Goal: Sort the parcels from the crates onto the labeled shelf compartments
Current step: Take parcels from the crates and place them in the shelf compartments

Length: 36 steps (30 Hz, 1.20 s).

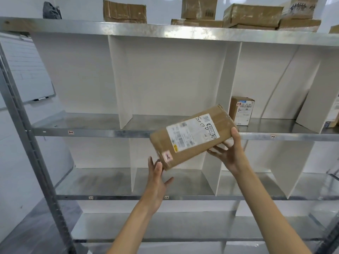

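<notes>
A brown cardboard parcel (192,137) with a white shipping label is held tilted in the air in front of the metal shelf unit (110,133), at the level of the middle compartment. My right hand (230,153) grips its right end, thumb on the side and fingers underneath. My left hand (156,177) has straight fingers that touch the parcel's lower left corner. Small labels (71,132) mark the shelf edges. White dividers (121,79) split the shelves into compartments.
A small labelled box (242,110) stands in the compartment to the right of the parcel. Several cardboard boxes (251,15) lie on the top shelf. A whiteboard (25,70) hangs on the left wall. The grey upright post (27,136) frames the left side.
</notes>
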Each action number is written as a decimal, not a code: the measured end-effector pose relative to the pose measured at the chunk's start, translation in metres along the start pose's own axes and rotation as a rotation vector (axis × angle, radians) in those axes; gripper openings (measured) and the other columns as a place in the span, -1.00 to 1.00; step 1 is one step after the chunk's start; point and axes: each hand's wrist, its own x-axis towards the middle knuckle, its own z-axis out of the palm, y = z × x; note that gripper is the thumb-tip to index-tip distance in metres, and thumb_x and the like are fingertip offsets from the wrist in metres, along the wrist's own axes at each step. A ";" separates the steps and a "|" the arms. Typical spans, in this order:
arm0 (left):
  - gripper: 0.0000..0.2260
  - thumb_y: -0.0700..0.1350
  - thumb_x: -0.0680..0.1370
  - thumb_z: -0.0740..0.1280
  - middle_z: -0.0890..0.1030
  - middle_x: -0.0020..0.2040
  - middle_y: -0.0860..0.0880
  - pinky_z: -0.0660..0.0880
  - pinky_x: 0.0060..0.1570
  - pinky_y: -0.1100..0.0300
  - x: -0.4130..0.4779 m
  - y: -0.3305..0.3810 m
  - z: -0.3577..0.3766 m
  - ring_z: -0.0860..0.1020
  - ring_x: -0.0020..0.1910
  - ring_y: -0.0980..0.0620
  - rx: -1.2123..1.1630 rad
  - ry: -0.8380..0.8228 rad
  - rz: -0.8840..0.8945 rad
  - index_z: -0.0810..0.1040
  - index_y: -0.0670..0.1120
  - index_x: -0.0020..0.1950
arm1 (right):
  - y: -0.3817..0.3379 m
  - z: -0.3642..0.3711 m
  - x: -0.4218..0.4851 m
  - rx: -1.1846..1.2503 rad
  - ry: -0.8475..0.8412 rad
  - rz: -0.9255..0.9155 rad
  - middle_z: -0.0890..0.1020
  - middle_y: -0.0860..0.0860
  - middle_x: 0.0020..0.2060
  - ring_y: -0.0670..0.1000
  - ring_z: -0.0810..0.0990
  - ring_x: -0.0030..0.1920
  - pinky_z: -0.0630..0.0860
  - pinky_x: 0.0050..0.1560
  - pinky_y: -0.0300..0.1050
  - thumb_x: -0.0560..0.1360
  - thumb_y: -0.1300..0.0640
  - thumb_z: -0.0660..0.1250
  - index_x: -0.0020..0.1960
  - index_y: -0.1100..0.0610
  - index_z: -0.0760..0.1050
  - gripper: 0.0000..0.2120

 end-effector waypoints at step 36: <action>-0.15 0.05 0.30 0.47 0.49 0.31 -0.04 0.57 -0.04 0.16 0.045 0.060 0.029 0.56 0.20 0.00 0.300 -0.179 0.136 0.13 0.05 0.50 | 0.020 0.005 -0.065 -0.523 -0.159 -0.243 0.63 -0.14 0.12 -0.04 0.62 0.12 0.62 -0.03 -0.15 0.39 -0.18 0.31 0.28 -0.26 0.40 -0.54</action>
